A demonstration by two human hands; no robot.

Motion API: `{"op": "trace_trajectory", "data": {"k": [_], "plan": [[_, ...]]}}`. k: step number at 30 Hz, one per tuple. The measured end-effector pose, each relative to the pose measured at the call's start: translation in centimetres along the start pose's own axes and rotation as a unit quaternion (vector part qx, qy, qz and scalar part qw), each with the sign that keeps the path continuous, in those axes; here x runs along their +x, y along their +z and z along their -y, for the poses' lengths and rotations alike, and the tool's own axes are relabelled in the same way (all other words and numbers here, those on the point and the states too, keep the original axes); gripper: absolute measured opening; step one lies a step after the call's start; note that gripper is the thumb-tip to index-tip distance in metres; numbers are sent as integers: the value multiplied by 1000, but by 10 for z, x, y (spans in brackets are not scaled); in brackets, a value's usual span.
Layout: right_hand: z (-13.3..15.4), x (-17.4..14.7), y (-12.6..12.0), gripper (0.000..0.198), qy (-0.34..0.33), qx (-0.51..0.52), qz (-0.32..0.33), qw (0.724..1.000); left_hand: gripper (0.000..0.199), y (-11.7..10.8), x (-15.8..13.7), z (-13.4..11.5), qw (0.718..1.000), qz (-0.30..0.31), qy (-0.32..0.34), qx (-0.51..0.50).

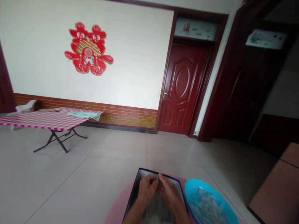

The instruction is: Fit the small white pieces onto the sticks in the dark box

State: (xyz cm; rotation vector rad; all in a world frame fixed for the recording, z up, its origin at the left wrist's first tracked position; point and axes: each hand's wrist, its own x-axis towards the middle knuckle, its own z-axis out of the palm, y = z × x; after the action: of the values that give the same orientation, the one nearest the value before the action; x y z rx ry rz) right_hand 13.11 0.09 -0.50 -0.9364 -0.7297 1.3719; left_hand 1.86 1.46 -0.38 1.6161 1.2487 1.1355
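Observation:
My left hand (147,188) and my right hand (168,190) meet over a dark-rimmed open box (134,189). The fingers of both are bent and pressed together at the tips. A small dark bit shows between them, too small and blurred to name. Greyish, thin-looking contents (156,210) lie in the box below my wrists; I cannot make out what they are. Right of the box, almost against it, stands a bright blue basin (193,186) with many small whitish pieces (207,205) in it.
Box and basin rest on a pink round surface (119,202). A folding table (46,119) with a checked cover stands at the far left, a pale blue cloth (84,115) on it. A pinkish cabinet-like block (275,189) is at the right. A red door (179,87) stands beyond the tiled floor.

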Motion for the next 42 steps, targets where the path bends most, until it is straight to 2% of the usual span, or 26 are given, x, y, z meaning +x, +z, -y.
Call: {"op": "trace_trajectory", "data": {"k": [4,13,18,27,34,42], "plan": [[5,-2,0,42,13,30,-10,999,26,1,3,4,1000,-1,3,-5],[4,2,2,41,-9,-21,1,1000,25,2,5,7,1000,1,16,-6],[4,6,1,46,15,10,-46,999,26,3,6,7,1000,-5,12,-23],[5,-2,4,43,-24,-55,-12,998,26,-2,-1,-6,1000,4,-13,-28],[2,4,-2,44,8,-6,-31,999,24,0,0,-2,1000,-11,-8,-24],[7,-2,4,42,-23,-52,-8,998,26,-1,-1,-3,999,0,6,-35]]}}
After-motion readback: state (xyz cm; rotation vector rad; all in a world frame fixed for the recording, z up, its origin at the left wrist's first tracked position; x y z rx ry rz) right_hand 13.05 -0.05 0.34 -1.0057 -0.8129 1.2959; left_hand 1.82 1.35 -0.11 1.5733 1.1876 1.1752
